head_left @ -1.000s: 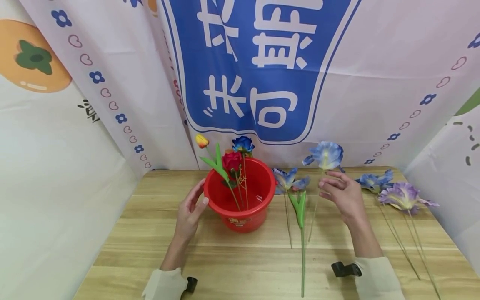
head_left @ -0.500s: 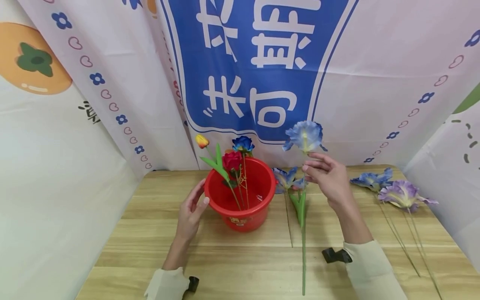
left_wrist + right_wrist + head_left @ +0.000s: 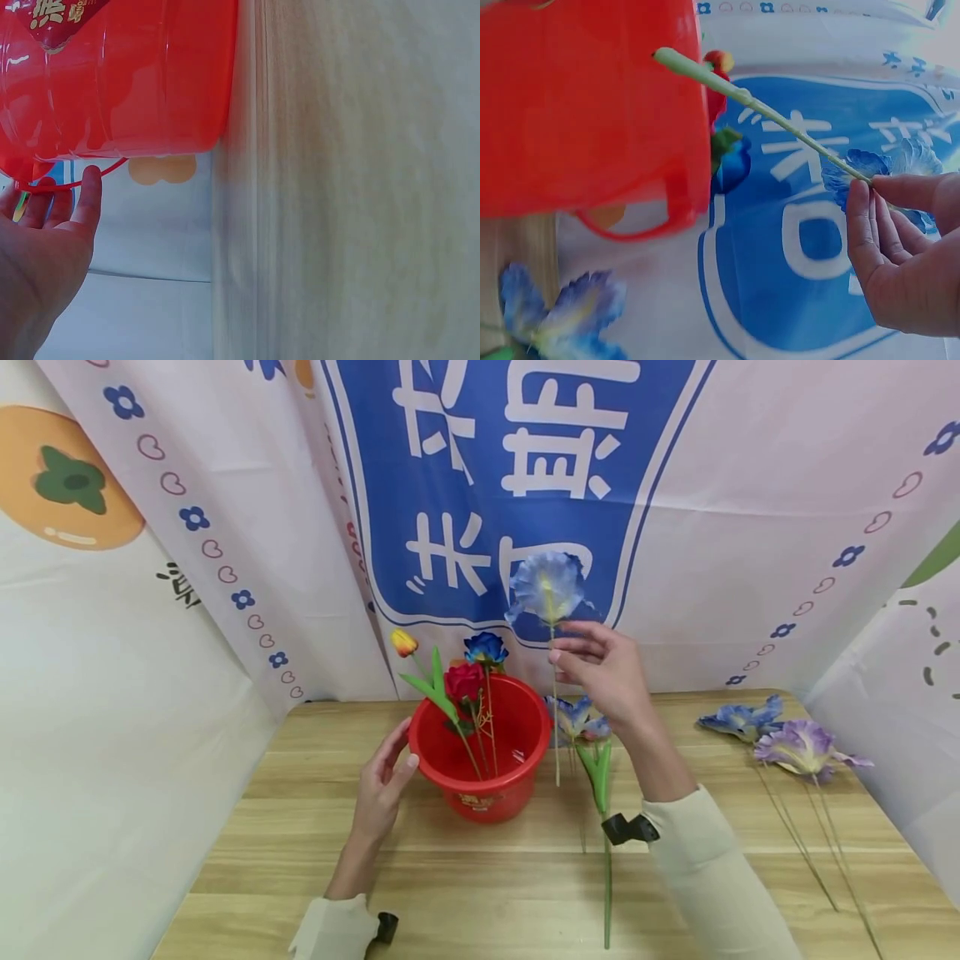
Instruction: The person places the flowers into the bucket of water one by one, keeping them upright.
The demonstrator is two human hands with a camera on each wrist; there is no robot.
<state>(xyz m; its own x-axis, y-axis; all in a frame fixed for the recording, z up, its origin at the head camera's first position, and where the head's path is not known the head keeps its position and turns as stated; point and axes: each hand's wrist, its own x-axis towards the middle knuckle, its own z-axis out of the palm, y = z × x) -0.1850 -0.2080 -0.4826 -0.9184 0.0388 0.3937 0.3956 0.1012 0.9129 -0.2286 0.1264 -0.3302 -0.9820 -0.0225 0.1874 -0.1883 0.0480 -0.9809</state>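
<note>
A red plastic bucket [image 3: 487, 802] stands on the table. In it are a yellow-orange tulip [image 3: 403, 642], a red rose [image 3: 464, 682] and a blue rose [image 3: 486, 647], all artificial. My left hand [image 3: 382, 793] rests against the bucket's left side; in the left wrist view its fingers lie beside the thin red handle [image 3: 105, 171]. Between thumb and fingers, my right hand [image 3: 607, 672] pinches a light blue artificial iris [image 3: 550, 587] just below its bloom. The iris is upright, right of the bucket, and its bare stem end [image 3: 671, 60] points down beside the bucket wall.
Right of the bucket lie another blue iris [image 3: 576, 718] and a green-leaved stem [image 3: 606, 860]. Farther right lie a blue iris [image 3: 744, 720] and a purple iris [image 3: 806, 750], their stems toward the front. A printed cloth [image 3: 750, 568] hangs behind the wooden table [image 3: 300, 827].
My right hand has carried the light blue iris leftward and up, from the right side of the table to beside the bucket. My left hand and the bucket have stayed in place.
</note>
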